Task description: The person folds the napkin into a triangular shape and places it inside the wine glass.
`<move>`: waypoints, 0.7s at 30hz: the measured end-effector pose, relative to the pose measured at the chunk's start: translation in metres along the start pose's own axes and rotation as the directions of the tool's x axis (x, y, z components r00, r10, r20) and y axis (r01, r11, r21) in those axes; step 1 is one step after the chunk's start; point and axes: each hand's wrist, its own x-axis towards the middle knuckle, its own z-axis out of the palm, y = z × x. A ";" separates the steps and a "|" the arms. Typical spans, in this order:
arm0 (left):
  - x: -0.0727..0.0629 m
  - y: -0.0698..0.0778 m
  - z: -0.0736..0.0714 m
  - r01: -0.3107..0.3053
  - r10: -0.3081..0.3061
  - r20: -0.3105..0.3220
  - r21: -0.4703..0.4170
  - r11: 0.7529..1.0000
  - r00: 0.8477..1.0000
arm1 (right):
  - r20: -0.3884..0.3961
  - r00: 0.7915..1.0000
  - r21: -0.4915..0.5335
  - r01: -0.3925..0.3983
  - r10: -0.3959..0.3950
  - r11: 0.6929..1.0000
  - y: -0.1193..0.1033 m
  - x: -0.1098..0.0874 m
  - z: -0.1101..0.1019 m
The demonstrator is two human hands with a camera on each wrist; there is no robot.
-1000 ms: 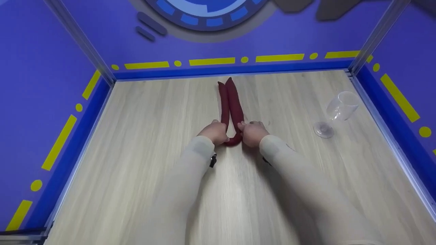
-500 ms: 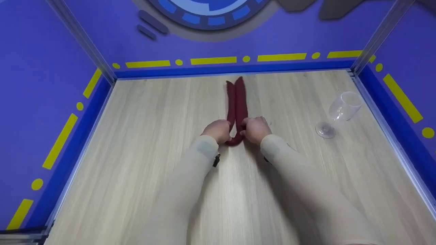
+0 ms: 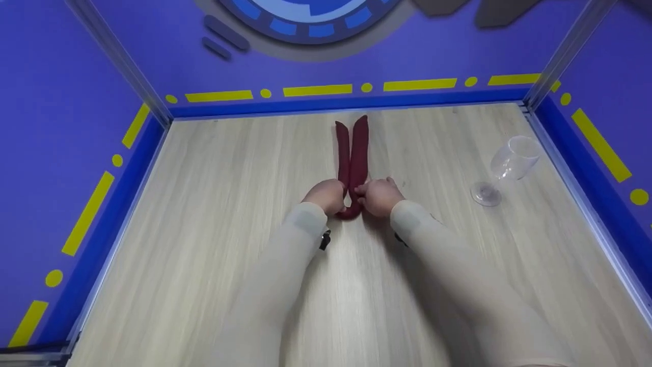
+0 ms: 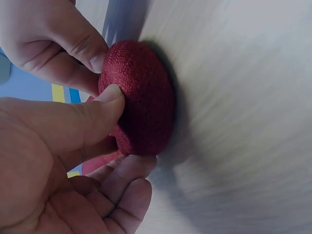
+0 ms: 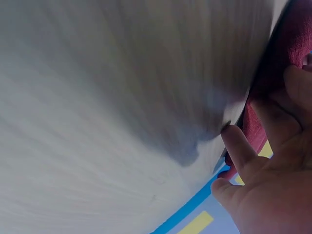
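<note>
A dark red knitted roll of cloth lies on the table in a narrow U. Its two arms run away from me, and the bend is nearest me. My left hand pinches the left side of the bend; in the left wrist view its thumb presses on the knit, with fingers underneath. On the right side, my right hand pinches the cloth. In the right wrist view, fingers of that hand touch the red knit, partly out of frame.
A clear stemmed glass stands on its base at the right of the pale wooden table. Blue-purple panels with yellow marks wall the table at the back and both sides, joined by metal corner posts.
The cloth's far ends have swung right since a second ago, and lately they have spread slightly apart. My left hand has shifted a little right; my right hand has regripped beside the bend.
</note>
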 end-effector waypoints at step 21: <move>0.004 0.001 -0.001 0.006 -0.002 0.044 -0.086 0.996 0.999 | 0.050 0.999 -0.008 -0.005 0.005 1.000 -0.003 -0.005 0.003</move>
